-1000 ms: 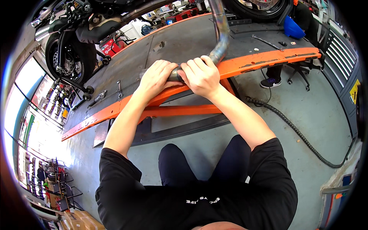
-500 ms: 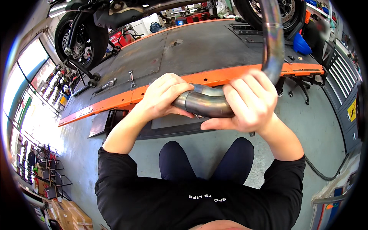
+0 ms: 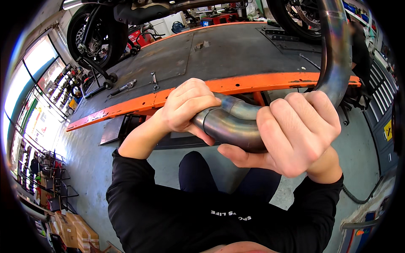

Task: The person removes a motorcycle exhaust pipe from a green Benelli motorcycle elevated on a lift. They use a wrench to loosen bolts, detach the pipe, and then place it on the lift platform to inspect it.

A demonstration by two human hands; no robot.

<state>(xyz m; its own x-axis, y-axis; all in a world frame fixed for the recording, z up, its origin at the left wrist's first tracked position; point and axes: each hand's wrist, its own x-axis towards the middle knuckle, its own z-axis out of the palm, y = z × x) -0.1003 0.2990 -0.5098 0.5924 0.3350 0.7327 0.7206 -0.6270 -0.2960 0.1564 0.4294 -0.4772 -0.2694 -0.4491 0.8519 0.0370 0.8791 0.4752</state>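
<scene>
Both my hands hold a curved metal exhaust pipe (image 3: 232,128), raised in front of my body near the lift's edge. Its surface is grey with gold and blue heat tints. Two bent tubes run side by side between my hands, and a long section rises at the right past the top of the view. My left hand (image 3: 187,105) is closed round the left end, which its fingers partly hide. Further right, my right hand (image 3: 299,130) wraps over the bends, with its thumb along the lower side.
Beyond the pipe is a dark lift platform (image 3: 232,50) with an orange edge, bearing a motorcycle (image 3: 143,14). A ratchet (image 3: 124,87) and a wrench (image 3: 154,80) lie on it at left. A person (image 3: 362,57) in dark clothing and a grey cabinet (image 3: 382,84) are at right.
The pipe's right part and my right hand have come closer to the camera and moved right. My left hand keeps its hold. The background has shifted slightly.
</scene>
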